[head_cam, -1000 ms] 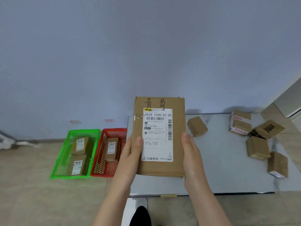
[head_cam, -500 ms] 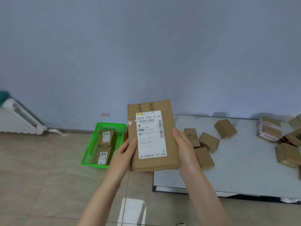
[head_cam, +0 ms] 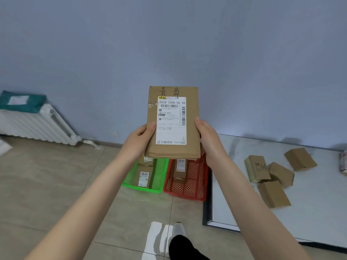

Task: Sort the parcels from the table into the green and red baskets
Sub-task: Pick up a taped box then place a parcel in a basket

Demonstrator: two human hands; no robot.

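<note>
Right now I hold the parcel (head_cam: 172, 122) up in front of me, printed side toward me, its long axis running up and away from my wrists. My left grip (head_cam: 139, 139) is curled around the lower left edge with the thumb laid on the front. My right grip (head_cam: 208, 137) is curled around the lower right edge with the thumb along the side. The fingers behind the cardboard are out of sight. The parcel hangs in the air over the floor (head_cam: 56, 184), well clear of the table (head_cam: 319, 212) on my right, where small boxes (head_cam: 273, 196) lie near the front. What matters is what sits below it. The green basket (head_cam: 142, 189) and the red basket (head_cam: 187, 197) stand side by side on the floor, touching, and the parcel's bottom edge hangs across both, hiding their far ends. Green lies down and to the left, under my left grip, and red lies down and to the right, under my right grip. Neither is clearly nearer. Each basket runs lengthwise away from me, so I judge the parcel needs only tipping flat, not turning, before it goes down on top of the boxes already inside. Which side to pick depends on the writing, and I cannot tell that from here.
</note>
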